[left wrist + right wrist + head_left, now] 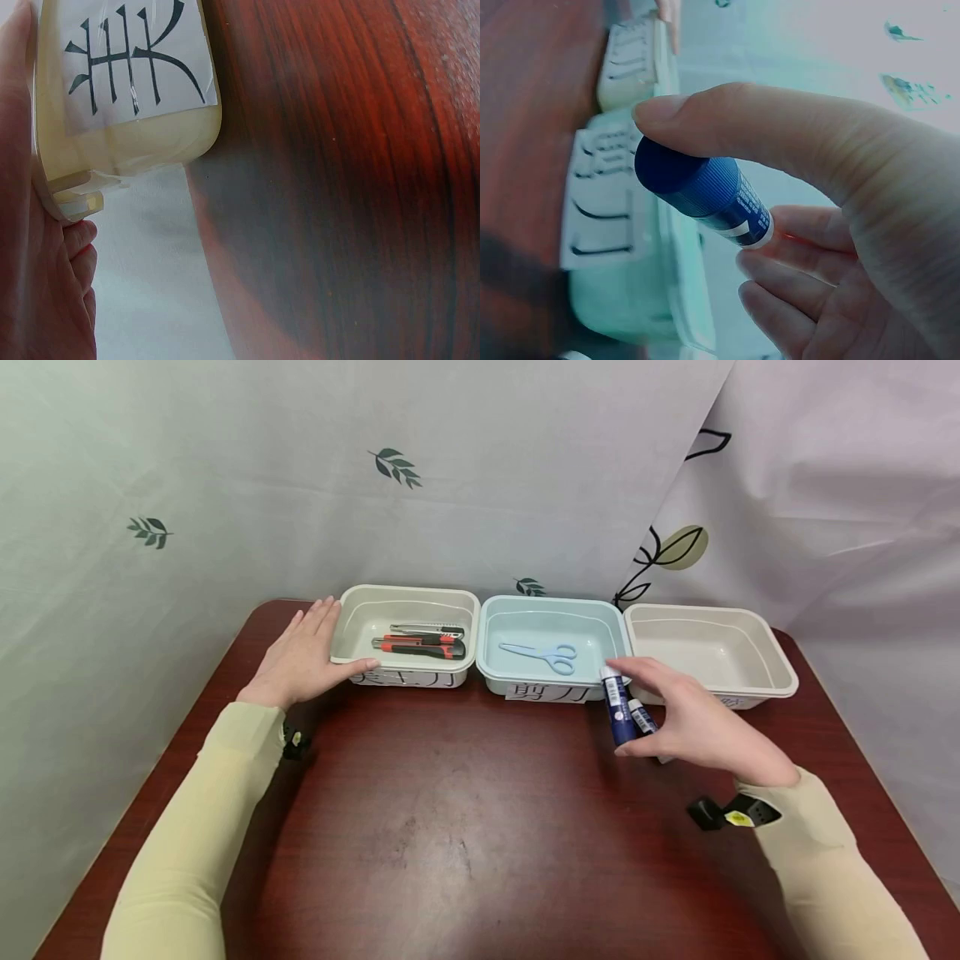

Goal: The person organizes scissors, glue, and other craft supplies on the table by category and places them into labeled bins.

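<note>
My right hand (690, 718) pinches a dark blue glue stick (617, 708) between thumb and fingertips, in front of the light blue bin (498, 620). In the right wrist view the thumb presses its ribbed cap (705, 187) and the fingers touch its white end. A second blue glue stick (642, 717) shows just behind it, partly covered by the hand. At the far left, my left hand (303, 652) rests on the corner of a cream bin (360, 618), fingers straight along its side and thumb over the front rim. Several utility knives (422, 647) lie in that bin.
Blue scissors (543, 654) lie in the middle bin. Another cream bin (712, 652) stands to its right, completing a row along the table's back edge. Paper labels (547, 692) are on the bin fronts. A pale curtain (487, 485) hangs behind the dark red table (450, 802).
</note>
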Action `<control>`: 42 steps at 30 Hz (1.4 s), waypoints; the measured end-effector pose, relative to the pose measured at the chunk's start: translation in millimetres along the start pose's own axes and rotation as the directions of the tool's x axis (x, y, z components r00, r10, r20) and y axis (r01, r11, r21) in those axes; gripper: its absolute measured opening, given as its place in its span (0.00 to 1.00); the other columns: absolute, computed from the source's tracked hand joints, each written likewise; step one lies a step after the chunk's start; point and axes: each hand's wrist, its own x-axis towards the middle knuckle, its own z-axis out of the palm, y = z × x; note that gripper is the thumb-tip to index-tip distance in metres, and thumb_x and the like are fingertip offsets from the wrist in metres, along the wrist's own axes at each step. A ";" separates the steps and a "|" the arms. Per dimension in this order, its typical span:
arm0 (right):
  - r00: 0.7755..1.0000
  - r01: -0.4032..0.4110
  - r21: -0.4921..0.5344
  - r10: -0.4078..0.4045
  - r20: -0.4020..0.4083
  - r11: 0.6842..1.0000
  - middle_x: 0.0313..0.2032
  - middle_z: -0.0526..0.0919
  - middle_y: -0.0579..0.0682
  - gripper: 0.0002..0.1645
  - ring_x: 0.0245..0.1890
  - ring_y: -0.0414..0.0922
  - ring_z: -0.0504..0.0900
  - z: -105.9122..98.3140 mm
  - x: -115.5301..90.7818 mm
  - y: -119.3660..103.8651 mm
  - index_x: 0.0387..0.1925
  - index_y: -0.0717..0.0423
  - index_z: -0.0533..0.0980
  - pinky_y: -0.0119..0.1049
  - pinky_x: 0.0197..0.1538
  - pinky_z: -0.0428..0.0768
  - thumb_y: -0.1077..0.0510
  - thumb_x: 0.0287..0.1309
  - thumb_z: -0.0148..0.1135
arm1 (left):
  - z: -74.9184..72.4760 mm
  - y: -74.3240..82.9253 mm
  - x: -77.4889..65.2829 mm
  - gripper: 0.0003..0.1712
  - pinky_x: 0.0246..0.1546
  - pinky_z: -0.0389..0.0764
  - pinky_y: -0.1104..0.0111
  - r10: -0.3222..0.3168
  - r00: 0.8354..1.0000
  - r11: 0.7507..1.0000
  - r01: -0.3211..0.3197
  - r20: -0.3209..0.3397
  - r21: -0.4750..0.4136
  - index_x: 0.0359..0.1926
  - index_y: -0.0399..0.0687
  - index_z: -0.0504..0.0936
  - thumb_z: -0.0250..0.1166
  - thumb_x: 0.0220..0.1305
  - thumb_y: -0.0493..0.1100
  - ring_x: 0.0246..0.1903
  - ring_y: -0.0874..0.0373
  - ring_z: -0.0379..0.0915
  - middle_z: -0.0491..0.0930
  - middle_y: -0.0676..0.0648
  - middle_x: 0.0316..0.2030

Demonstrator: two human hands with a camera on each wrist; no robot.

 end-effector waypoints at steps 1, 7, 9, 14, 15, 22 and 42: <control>1.000 -0.008 0.007 0.008 -0.010 1.000 0.66 0.73 0.52 0.63 0.65 0.50 0.71 -3.3 0.3 0.4 0.73 0.54 0.67 0.29 0.66 0.66 0.55 0.32 0.90 | 0.1 0.0 0.0 0.68 0.77 0.34 0.52 -0.001 1.000 1.000 0.001 0.002 0.001 0.80 0.33 0.43 0.56 0.62 0.79 0.77 0.39 0.37 0.44 0.31 0.78; 0.997 -0.024 0.018 0.026 -0.072 1.000 0.67 0.73 0.53 0.63 0.66 0.55 0.72 -23.9 3.7 2.6 0.72 0.56 0.68 0.31 0.69 0.66 0.59 0.29 0.91 | -0.5 0.4 -1.1 0.68 0.77 0.34 0.52 -0.008 1.000 1.000 0.008 0.012 -0.001 0.80 0.33 0.42 0.56 0.62 0.79 0.78 0.39 0.36 0.44 0.32 0.78; 0.996 -0.013 0.021 0.015 -0.087 1.000 0.67 0.73 0.54 0.64 0.66 0.56 0.72 -30.8 5.6 3.4 0.72 0.58 0.68 0.29 0.68 0.66 0.62 0.29 0.90 | -0.8 0.3 -1.4 0.68 0.77 0.34 0.52 -0.009 1.000 1.000 0.009 0.012 0.003 0.80 0.33 0.42 0.56 0.61 0.79 0.78 0.40 0.36 0.44 0.32 0.78; 0.992 0.025 0.000 -0.024 -0.121 1.000 0.66 0.74 0.56 0.64 0.65 0.57 0.72 -48.2 11.9 7.2 0.71 0.62 0.68 0.18 0.65 0.62 0.65 0.26 0.90 | -2.0 0.3 -1.7 0.68 0.77 0.34 0.53 -0.011 1.000 1.000 0.011 0.005 0.006 0.80 0.32 0.43 0.56 0.61 0.79 0.78 0.41 0.35 0.44 0.32 0.78; 0.992 0.023 -0.010 -0.024 -0.128 1.000 0.65 0.74 0.57 0.64 0.64 0.57 0.73 -51.8 13.0 8.1 0.71 0.62 0.69 0.17 0.64 0.62 0.65 0.26 0.90 | -2.3 0.5 -1.7 0.68 0.77 0.34 0.53 -0.011 1.000 1.000 0.011 0.004 0.006 0.80 0.32 0.43 0.56 0.61 0.79 0.78 0.41 0.35 0.44 0.32 0.78; 0.991 -0.083 -0.092 0.073 -0.109 0.992 0.67 0.72 0.57 0.64 0.62 0.61 0.74 -74.3 18.5 16.2 0.73 0.58 0.68 0.41 0.67 0.71 0.58 0.30 0.90 | -3.1 1.6 -0.9 0.68 0.77 0.33 0.54 -0.011 1.000 1.000 0.011 0.005 0.001 0.80 0.32 0.43 0.56 0.61 0.79 0.78 0.41 0.35 0.44 0.32 0.78; 0.950 -0.305 -0.070 0.309 0.041 0.950 0.68 0.68 0.66 0.64 0.66 0.68 0.68 -76.9 30.4 72.3 0.75 0.63 0.63 0.61 0.66 0.67 0.55 0.37 0.87 | 0.6 -0.1 -0.1 0.69 0.77 0.33 0.55 -0.013 1.000 1.000 0.013 0.001 -0.003 0.80 0.33 0.44 0.56 0.60 0.80 0.78 0.42 0.36 0.44 0.33 0.78</control>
